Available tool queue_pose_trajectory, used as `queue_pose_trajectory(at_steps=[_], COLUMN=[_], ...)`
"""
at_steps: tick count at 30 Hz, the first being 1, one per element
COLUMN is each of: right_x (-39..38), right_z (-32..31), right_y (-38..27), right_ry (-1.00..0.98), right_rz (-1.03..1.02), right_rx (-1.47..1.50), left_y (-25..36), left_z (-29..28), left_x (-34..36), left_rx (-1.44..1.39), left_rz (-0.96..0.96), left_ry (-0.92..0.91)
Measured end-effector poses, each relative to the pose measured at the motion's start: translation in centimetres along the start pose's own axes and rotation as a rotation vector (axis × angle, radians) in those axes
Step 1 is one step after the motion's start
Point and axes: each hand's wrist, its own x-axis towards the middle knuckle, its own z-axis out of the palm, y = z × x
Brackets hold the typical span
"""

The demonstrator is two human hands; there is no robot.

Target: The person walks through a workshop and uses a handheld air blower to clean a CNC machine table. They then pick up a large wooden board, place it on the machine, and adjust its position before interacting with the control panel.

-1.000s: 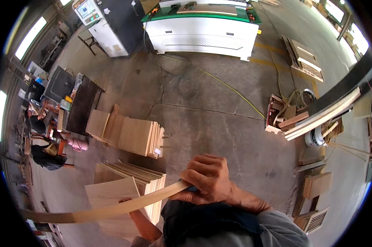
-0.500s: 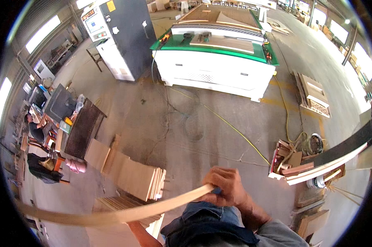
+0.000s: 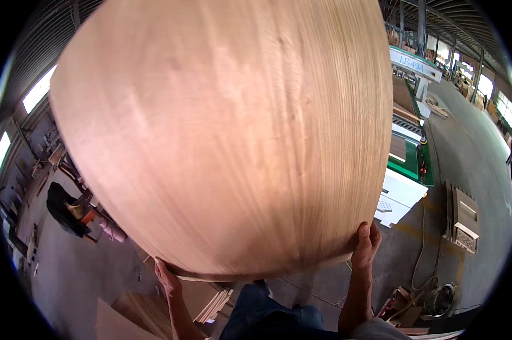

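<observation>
A large wood-grained panel (image 3: 233, 141) is raised in front of me and fills most of the head view. Its broad face is toward me and it hides much of the hall. My left hand (image 3: 167, 277) is closed on the panel's lower left corner. At the lower right edge, my right hand (image 3: 367, 245) grips it with the thumb on the near face. The fingers behind the panel are hidden on both sides. Below, near my left forearm, lie stacked wooden boards (image 3: 140, 311).
Partly behind the panel stands a white and green machine (image 3: 400, 195). Panels lie stacked on the floor (image 3: 463, 218) to the right. A box of wood offcuts (image 3: 400, 306) is at lower right. On the left are a chair with a dark cloth (image 3: 63, 207) and a pink bundle (image 3: 113, 231).
The panel, seen edge-on before, has been tilted up so its broad face is toward me. My left hand has come into sight at its corner; my right hand has moved to the right.
</observation>
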Motion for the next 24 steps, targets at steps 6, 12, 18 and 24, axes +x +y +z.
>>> queue_pose_trajectory(at_steps=[6,12,18,24], right_x=[6.5,12.1,15.7,19.7], right_z=[6.3,17.9,25.1,31.1], right_y=[8.4,14.4,17.2,22.7], right_ry=[0.139,0.295,0.437,0.595], right_rz=[0.183,0.248,0.33,0.36], right_rx=[-0.041,-0.008,-0.138,-0.142], left_y=[-5.7,-3.6,-9.7,-15.9], left_z=[9.7,21.2,27.6,36.3], left_x=[13.4,30.7,44.6,52.9], left_rx=[0.189,0.258,0.306,0.3], left_rz=[0.056,0.158,0.058,0.053], left_ry=[-0.106,-0.243,-0.375,-0.443])
